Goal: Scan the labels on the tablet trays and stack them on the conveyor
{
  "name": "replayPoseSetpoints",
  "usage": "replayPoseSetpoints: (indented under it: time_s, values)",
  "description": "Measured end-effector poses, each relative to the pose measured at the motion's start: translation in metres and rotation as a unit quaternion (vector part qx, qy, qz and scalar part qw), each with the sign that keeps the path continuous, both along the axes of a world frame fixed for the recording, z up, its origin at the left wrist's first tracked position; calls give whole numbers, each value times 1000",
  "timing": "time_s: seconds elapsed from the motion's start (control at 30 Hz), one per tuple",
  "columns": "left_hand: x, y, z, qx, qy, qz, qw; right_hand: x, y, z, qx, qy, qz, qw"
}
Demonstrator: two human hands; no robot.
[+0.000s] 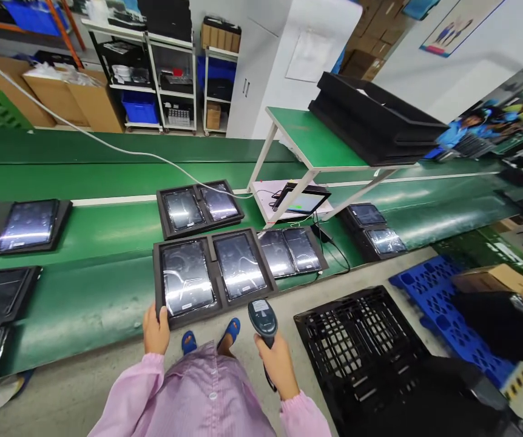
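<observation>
My right hand (280, 363) is wrapped round the handle of a dark barcode scanner (264, 320), held upright at the bench's front edge. With my left hand (156, 332) I grip the near left corner of a black foam tray (219, 285), thumb on top. Two dark glass screens lie in its recesses, a left screen (187, 276) and a right screen (239, 265), both reflecting the ceiling lights. Small white labels show near their lower edges. The tray's near edge overhangs the green bench (93, 309). The fingertips under the tray are hidden.
More foam trays with screens lie behind (193, 209), right (373, 230) and left (29, 226). A green-topped stand (293, 133) carries stacked black foam and shelters a lit tablet (304, 200) with cables. A black pallet (357, 346) and blue pallet (448, 315) lie on the floor.
</observation>
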State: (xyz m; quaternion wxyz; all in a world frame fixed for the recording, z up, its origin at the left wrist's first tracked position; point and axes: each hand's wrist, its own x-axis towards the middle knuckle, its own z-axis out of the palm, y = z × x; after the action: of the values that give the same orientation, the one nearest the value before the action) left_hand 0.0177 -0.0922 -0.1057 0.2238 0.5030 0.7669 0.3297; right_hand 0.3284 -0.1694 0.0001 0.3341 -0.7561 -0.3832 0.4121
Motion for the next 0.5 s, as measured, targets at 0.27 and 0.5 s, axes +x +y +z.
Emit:
replayPoseSetpoints:
  time_s: [0.27,0.5]
  values:
    - [-4,-5,-3,1,-12,-10,1000,6,24,-21,-2,-21,29,999]
    - [-3,-8,2,-23,-42,9,999,7,22,-31,0,-27,38,999]
